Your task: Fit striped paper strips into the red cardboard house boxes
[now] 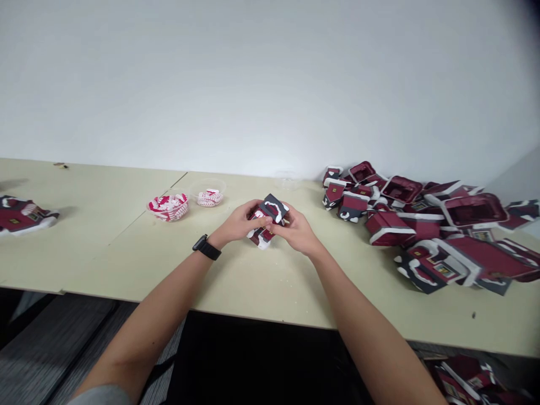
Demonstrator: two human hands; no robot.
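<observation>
A small house-shaped box [270, 216], dark red with a black roof and white snow trim, is held between both hands just above the pale table [261, 281]. My left hand [239, 223], with a black watch on its wrist, grips the box's left side with fingers curled round it. My right hand [295, 229] grips its right side, thumb near the roof edge.
A heap of several similar red house boxes [426, 225] lies at the right. Two clear bowls of red-and-white pieces [169, 207] [210, 197] stand at left centre. Another red box [23, 216] lies far left. More boxes [468, 382] sit below the table edge.
</observation>
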